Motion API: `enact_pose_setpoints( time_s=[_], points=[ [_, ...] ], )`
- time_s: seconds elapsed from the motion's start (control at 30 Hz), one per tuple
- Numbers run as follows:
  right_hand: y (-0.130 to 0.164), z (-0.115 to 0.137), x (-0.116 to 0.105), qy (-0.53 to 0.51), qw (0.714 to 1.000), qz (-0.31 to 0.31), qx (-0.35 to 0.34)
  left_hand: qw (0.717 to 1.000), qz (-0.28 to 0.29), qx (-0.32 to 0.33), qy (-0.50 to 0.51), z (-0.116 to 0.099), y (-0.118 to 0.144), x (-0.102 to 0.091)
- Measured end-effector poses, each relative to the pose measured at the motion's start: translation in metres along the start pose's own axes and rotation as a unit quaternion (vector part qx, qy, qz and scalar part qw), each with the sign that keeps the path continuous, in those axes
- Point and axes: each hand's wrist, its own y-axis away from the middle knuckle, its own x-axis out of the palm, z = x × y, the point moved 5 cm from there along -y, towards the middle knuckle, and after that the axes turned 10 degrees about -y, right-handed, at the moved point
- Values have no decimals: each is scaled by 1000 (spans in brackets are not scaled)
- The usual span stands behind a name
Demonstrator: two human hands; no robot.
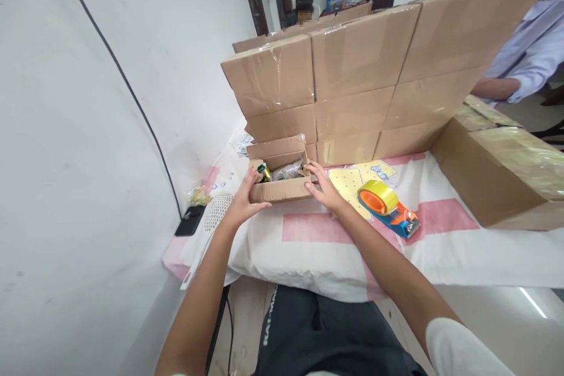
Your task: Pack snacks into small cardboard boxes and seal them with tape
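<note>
A small open cardboard box (282,191) rests on the cloth-covered table in front of me, its back flap raised. Inside lie a clear plastic-wrapped item (287,171) and a green and gold item (264,172) whose kind I cannot make out. My left hand (243,197) grips the left end of the box, its thumb stretched along the front. At the opposite end, my right hand (325,187) holds the right side, with fingers at the flap and thumb near the front corner. The box partly hides the fingertips.
Stacked cardboard boxes (361,59) form a wall behind. To the right are a tape dispenser with yellow tape (381,198) and a large taped carton (497,182). A white perforated basket (218,211) and a black phone-like object (190,221) sit left. Another person's sleeve (529,59) shows right.
</note>
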Motion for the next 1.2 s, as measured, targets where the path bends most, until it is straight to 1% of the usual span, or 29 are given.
enact_pose_setpoints(
  time_s=[0.07,0.13,0.17,0.23,0.27,0.3,0.37,0.43,0.47,0.53,0.67,0.7,0.77,0.87,0.97,1.1,1.13,1.2],
  points=[
    [-1,11,-3,25,1000,-6,-9,995,34,33,-84,-13,3,2],
    [-7,26,-7,74,997,-18,-11,987,46,41,-147,-21,10,3],
    [-13,34,-8,108,994,-19,3,984,42,40,-170,-24,13,3],
    [-31,48,-7,192,979,1,71,978,23,34,-204,-30,19,3],
    [-42,54,-4,242,963,22,120,976,15,32,-214,-32,21,3],
    [-52,59,-1,295,939,45,170,975,11,32,-221,-35,23,4],
    [-73,67,7,393,881,89,249,973,4,32,-229,-41,25,5],
    [-90,72,17,465,827,115,293,971,-3,31,-237,-46,27,6],
    [-96,73,23,488,809,123,304,970,-6,29,-240,-48,28,7],
    [-106,71,35,512,789,132,313,970,-10,20,-243,-50,29,8],
    [-115,66,56,534,772,149,311,972,-12,-16,-234,-52,27,9],
    [-117,65,60,539,770,156,303,973,-10,-25,-227,-52,26,9],
    [-119,67,65,540,778,169,274,976,-4,-38,-213,-53,24,8],
    [-114,74,61,519,806,183,216,980,-12,-37,-197,-56,24,6],
    [-103,85,41,506,830,160,172,981,-32,-21,-192,-59,27,7],
    [-88,99,7,506,842,104,154,980,-60,1,-188,-64,32,8],
    [-84,101,1,494,851,99,147,980,-69,8,-184,-65,34,7],
    [-76,104,-8,431,887,107,123,981,-85,23,-171,-68,40,3]
  ],
)
